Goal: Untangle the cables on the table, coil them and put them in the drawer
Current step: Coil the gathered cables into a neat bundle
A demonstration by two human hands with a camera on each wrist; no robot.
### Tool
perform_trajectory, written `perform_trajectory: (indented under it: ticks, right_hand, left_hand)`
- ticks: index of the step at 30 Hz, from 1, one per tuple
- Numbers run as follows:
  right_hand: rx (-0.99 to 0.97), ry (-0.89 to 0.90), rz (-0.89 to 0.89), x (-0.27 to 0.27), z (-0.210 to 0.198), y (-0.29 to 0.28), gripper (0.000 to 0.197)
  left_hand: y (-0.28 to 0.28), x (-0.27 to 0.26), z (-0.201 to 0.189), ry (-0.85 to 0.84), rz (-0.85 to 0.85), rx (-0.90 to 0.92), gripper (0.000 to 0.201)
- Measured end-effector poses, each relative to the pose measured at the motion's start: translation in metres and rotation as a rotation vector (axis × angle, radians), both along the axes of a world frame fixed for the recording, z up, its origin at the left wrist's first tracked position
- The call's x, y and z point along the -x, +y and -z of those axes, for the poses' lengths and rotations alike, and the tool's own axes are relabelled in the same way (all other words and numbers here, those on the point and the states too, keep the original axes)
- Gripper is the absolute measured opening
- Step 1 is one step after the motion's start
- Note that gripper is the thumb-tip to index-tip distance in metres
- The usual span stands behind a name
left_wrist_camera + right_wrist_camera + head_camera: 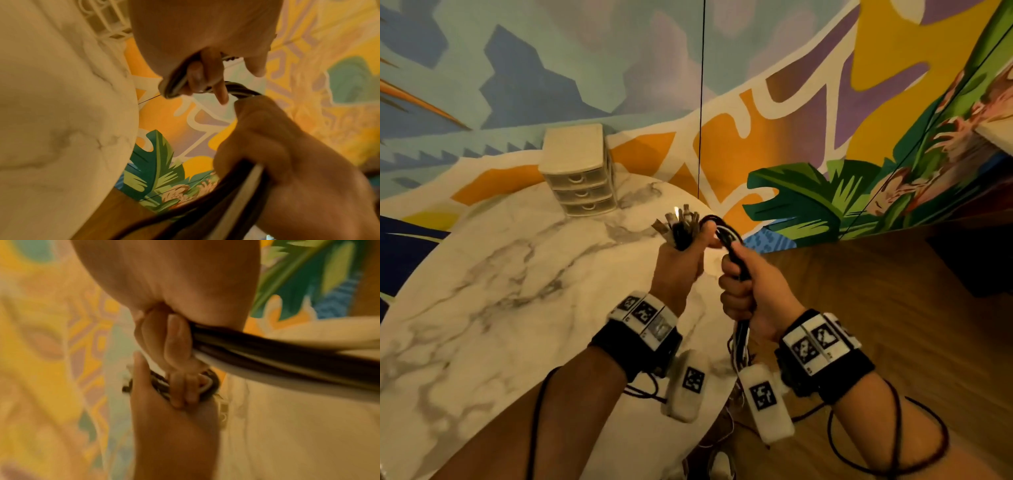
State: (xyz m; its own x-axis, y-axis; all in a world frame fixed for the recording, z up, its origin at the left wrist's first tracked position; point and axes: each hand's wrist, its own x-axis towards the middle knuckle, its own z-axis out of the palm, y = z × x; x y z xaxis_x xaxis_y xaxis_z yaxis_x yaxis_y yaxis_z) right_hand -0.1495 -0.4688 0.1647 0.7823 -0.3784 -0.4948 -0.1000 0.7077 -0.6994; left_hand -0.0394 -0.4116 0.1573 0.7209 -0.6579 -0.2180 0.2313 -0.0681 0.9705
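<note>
A bundle of black and white cables runs between both hands above the right edge of the marble table. My left hand grips the gathered ends, with several plugs sticking up out of the fist. The bundle arcs right into my right hand, which is curled in a fist round it. Below that fist the cables hang down. The left wrist view shows the left fingers curled on the strands. In the blurred right wrist view the bundle leaves the right fingers.
A small beige drawer unit with three shut drawers stands at the table's far edge against the painted wall. A wooden floor lies to the right of the table. Thin black cords trail from the wrist devices.
</note>
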Motion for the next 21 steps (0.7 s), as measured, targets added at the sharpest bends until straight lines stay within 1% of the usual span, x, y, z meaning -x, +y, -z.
perform_trajectory:
  ticks: [2, 4, 6, 8, 9, 11, 12, 13, 15, 16, 17, 18, 19, 21]
  right_hand:
    - [-0.152, -0.073, -0.085, -0.001, -0.006, -0.006, 0.045]
    - [-0.224, -0.114, -0.194, -0.001, -0.006, -0.006, 0.046]
    - [-0.24, -0.142, -0.272, -0.001, -0.002, -0.004, 0.046]
    - [-0.213, -0.127, -0.29, 0.0, 0.0, -0.002, 0.044]
    - [-0.162, -0.091, -0.283, -0.001, 0.0, 0.0, 0.044]
    - [0.033, 0.08, -0.224, -0.001, 0.002, 0.007, 0.046]
    - [0.17, 0.171, -0.167, -0.001, 0.003, 0.013, 0.044]
    - [0.35, 0.242, -0.117, -0.001, 0.005, 0.019, 0.037]
    - [0.784, 0.377, -0.123, -0.002, 0.008, 0.028, 0.024]
    - [0.937, 0.426, -0.155, -0.003, 0.009, 0.031, 0.024]
    - [0.992, 0.454, -0.162, -0.006, 0.009, 0.031, 0.026]
    - [0.962, 0.456, -0.153, -0.007, 0.007, 0.028, 0.027]
    - [0.867, 0.435, -0.147, -0.007, 0.003, 0.024, 0.028]
    - [0.599, 0.346, -0.181, -0.006, -0.009, 0.016, 0.03]
  left_hand:
    - [0.007, 0.006, -0.001, 0.042, 0.219, 0.036, 0.023]
    - [0.009, 0.009, -0.004, 0.093, 0.345, 0.055, 0.026]
    - [0.008, 0.007, -0.009, 0.122, 0.351, 0.053, 0.022]
    - [0.007, 0.005, -0.011, 0.139, 0.289, 0.03, 0.013]
    - [0.006, 0.004, -0.011, 0.137, 0.246, 0.028, 0.011]
    - [0.004, 0.003, -0.011, 0.106, 0.169, 0.048, 0.013]
    - [0.003, 0.001, -0.012, 0.086, 0.137, 0.054, 0.014]
    - [0.002, -0.001, -0.013, 0.081, 0.11, 0.064, 0.014]
    - [-0.001, -0.005, -0.012, 0.063, 0.083, 0.077, 0.009]
    - [-0.001, -0.005, -0.013, 0.044, 0.096, 0.075, 0.007]
    - [-0.002, -0.004, -0.011, 0.04, 0.111, 0.077, 0.007]
    - [-0.003, -0.002, -0.01, 0.049, 0.13, 0.084, 0.007]
    - [-0.003, -0.001, -0.009, 0.076, 0.142, 0.095, 0.007]
    - [0.0, -0.001, -0.01, 0.148, 0.182, 0.125, 0.009]
